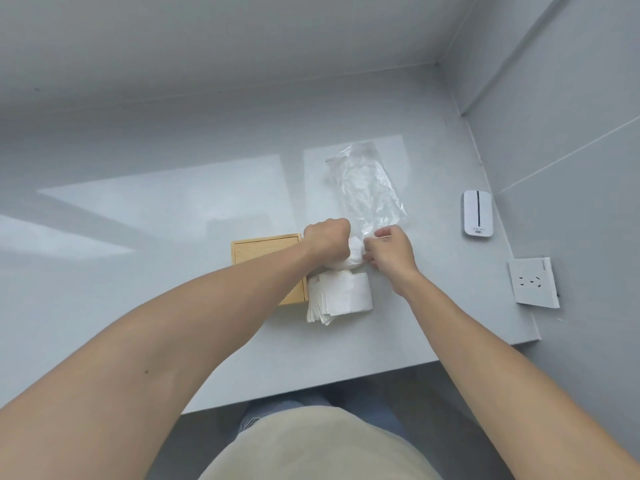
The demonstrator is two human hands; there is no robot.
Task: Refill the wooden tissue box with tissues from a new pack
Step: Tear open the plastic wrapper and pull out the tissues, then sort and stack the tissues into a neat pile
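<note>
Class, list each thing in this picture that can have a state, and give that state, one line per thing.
wooden tissue box: on the table, partly hidden by the left arm
tissue stack: out of its pack, folded over
plastic wrapper: empty, crumpled
left hand: fisted on tissues
right hand: pinching tissues
white device: lying flat

Both hands meet mid-tabletop (173, 216): the left hand (325, 240) fists a tissue stack (341, 292) while the right hand (389, 249) pinches it. A wooden tissue box (266, 251) lies just left; an empty plastic wrapper (367, 185) lies toward the far edge.
</note>
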